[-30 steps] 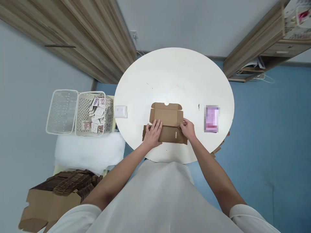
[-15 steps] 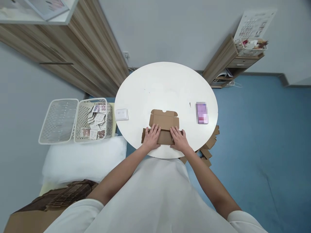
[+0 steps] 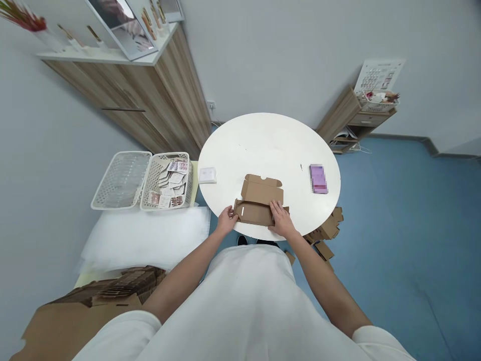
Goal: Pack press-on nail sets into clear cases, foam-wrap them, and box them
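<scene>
A brown cardboard box blank [image 3: 262, 191] lies unfolded near the front edge of the round white table, its back panel spread flat and its front part with side flaps partly raised. My left hand [image 3: 227, 219] is at the box's left end, fingers curled in a pinch on the left side flap. My right hand [image 3: 280, 218] rests with fingers spread on the right part of the box, covering some of its right flap. A narrow white slot shows in the front panel near the left end.
On the white table [image 3: 263, 135] are a white packet [image 3: 208, 175] at left and a purple stack [image 3: 318, 179] at right. Left of the table stands an open white basket [image 3: 150, 193] of small packets. Cardboard pieces [image 3: 326, 228] lie below right.
My left hand has moved off the box's front panel to its left end and closed on the flap. The view has shifted, and the box now sits slightly turned.
</scene>
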Available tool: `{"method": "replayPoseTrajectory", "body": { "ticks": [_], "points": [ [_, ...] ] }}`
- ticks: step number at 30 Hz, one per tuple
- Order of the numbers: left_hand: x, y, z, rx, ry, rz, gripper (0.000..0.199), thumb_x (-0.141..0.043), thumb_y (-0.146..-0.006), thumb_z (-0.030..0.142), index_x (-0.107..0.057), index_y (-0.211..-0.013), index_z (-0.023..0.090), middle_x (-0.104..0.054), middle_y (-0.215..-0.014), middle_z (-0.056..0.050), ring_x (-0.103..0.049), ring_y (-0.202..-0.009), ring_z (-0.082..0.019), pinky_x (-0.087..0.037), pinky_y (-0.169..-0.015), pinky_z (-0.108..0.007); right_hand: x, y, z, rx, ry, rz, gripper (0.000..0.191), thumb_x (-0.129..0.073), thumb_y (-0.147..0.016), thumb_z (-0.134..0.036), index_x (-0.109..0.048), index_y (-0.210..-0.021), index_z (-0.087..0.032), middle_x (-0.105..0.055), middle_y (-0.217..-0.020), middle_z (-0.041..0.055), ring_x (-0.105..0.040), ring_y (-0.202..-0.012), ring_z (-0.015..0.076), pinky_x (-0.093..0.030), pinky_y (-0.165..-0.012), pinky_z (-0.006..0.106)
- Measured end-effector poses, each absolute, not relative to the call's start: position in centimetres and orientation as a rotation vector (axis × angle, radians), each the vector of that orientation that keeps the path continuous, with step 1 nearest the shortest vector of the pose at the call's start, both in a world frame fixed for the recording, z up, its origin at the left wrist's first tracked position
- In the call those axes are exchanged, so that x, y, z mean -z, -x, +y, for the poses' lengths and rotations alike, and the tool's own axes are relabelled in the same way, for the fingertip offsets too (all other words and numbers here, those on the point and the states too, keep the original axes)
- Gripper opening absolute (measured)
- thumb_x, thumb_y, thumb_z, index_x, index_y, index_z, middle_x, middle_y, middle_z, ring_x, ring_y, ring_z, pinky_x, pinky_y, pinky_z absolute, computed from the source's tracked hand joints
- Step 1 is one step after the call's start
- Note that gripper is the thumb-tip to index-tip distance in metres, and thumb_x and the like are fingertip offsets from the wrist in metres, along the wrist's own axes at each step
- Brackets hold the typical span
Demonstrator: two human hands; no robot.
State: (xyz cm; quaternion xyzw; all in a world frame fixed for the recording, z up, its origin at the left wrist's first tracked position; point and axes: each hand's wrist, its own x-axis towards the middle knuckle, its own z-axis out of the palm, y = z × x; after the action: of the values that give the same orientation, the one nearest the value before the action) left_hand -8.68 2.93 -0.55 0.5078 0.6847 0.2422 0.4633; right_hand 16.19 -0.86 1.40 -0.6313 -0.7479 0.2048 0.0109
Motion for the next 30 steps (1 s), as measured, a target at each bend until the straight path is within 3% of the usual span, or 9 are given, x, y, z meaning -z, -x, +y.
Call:
{"method": "replayPoseTrajectory", "body": {
  "ticks": [7,15,19,30],
  "points": [
    [-0.1,8.4,2.9,-0.738,-1.062,1.563,0.039,-0.059,-0.073,0.025,-0.051,-0.11,0.014,-0.057,-0.113,-0.012,-0.058,-0.096,-0.016,-0.047,-0.081,-0.027,-1.6,-15.4,-0.6,-0.653,2.007,-2.323,0.104,-0.068,-0.058,-0.027,-0.002,-0.139,-0.02,-0.009,-0.146,0.0098,-0.006,-0.133,0.0284,-0.025,-0.099,0.045],
    [-1.2,7.2,2.0,-0.66,-1.232,1.491,0.048,-0.062,-0.07,0.035,-0.05,-0.112,0.015,-0.057,-0.111,-0.012,-0.06,-0.089,-0.017,-0.047,-0.075,-0.028,-1.6,-14.3,-0.6,-0.604,2.045,-2.363,0.108,-0.071,-0.056,-0.027,-0.001,-0.139,-0.019,-0.01,-0.146,0.0106,-0.001,-0.134,0.0263,-0.02,-0.101,0.045],
    [-1.5,7.2,2.4,-0.544,-1.359,1.618,0.039,-0.054,-0.076,0.029,-0.048,-0.111,0.013,-0.059,-0.106,-0.011,-0.059,-0.087,-0.017,-0.044,-0.076,-0.028,-1.7,-14.2,-0.6,-0.596,2.039,-2.416,0.114,-0.072,-0.055,-0.034,0.004,-0.138,-0.018,-0.005,-0.146,0.011,0.002,-0.134,0.0266,-0.019,-0.102,0.045],
    [-1.1,7.2,3.9,-0.124,-1.697,1.727,0.024,-0.047,-0.075,0.016,-0.047,-0.099,0.016,-0.06,-0.097,-0.011,-0.057,-0.092,-0.023,-0.04,-0.07,-0.029,-2.4,-14.3,-0.3,-0.67,1.961,-2.587,0.125,-0.068,-0.049,-0.056,0.01,-0.138,-0.015,0.0,-0.146,0.0127,0.007,-0.133,0.0318,-0.014,-0.101,0.051]
  ]
}}
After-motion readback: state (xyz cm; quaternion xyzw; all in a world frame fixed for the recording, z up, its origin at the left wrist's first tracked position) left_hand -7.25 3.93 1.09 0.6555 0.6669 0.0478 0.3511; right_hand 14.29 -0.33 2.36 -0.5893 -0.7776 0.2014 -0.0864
